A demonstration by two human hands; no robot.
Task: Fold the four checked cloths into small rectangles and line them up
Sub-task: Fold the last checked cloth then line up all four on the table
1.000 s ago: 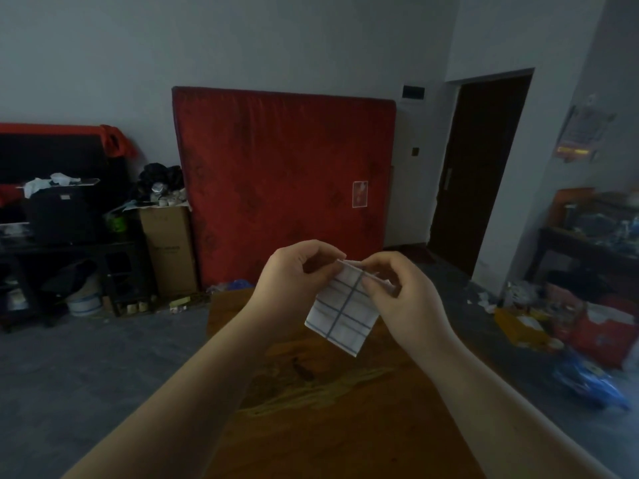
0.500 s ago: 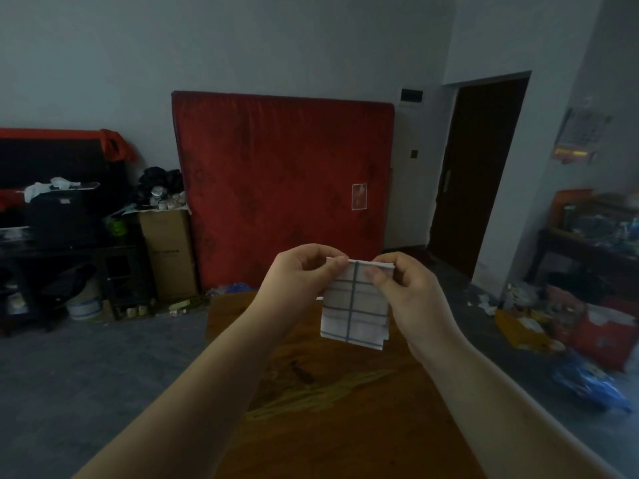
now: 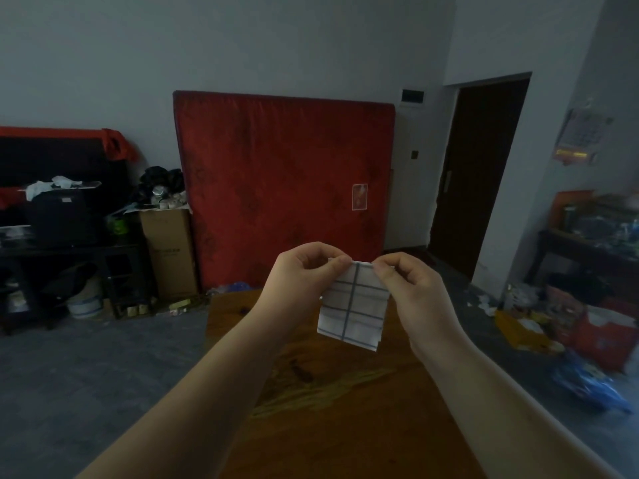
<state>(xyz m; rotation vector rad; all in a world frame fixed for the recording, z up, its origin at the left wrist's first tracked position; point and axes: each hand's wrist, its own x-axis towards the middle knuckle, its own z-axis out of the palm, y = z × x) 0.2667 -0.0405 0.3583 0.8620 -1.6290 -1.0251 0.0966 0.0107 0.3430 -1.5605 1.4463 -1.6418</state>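
STEP: mid-fold, one checked cloth [image 3: 352, 311] held in air over table [image 3: 345, 409] | GRIP: L hand [image 3: 299, 276] + R hand [image 3: 413, 288] fingers [image 3: 340, 261] pinch top edge, rest hangs | NEXT: prob. fold smaller, corners must match, then set down | ROOM: dim; red mattress [image 3: 283, 188] at far wall, doorway [image 3: 480, 174] right; other cloths not in view

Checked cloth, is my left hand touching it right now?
Touching. The head view shows the left hand pinching the checked cloth at its top left corner.
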